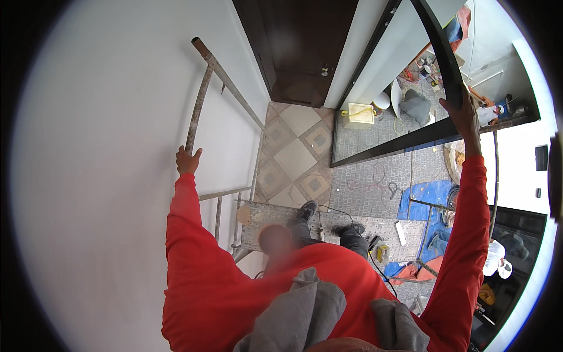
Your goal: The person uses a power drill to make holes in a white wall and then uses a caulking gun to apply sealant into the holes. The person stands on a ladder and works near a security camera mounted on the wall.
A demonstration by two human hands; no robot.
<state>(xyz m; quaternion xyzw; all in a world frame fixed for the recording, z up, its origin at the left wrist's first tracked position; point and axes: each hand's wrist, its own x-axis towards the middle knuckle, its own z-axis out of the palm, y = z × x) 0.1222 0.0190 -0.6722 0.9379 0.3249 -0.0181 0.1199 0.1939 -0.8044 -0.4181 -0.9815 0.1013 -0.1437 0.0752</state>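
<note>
My left hand [187,159] is wrapped around a rusty, paint-spattered scaffold tube [198,111] beside the white wall. Out to the right, my right hand [462,117] grips the corner of a dark metal frame [392,145], its thumb on the near side and the other fingers partly hidden behind. The frame's bars run away from that corner, one upward and one down to the left. Both my red-sleeved arms are spread wide. Underfoot is a perforated scaffold platform [393,233], with dark shoes [306,211] on it.
A dark brown door [305,53] stands ahead beyond patterned floor tiles [296,158]. On the platform lie a small yellow item [383,254] and a cable [384,273]. Below at right are blue sheeting [431,193], buckets, tools and a person in a white cap [504,268].
</note>
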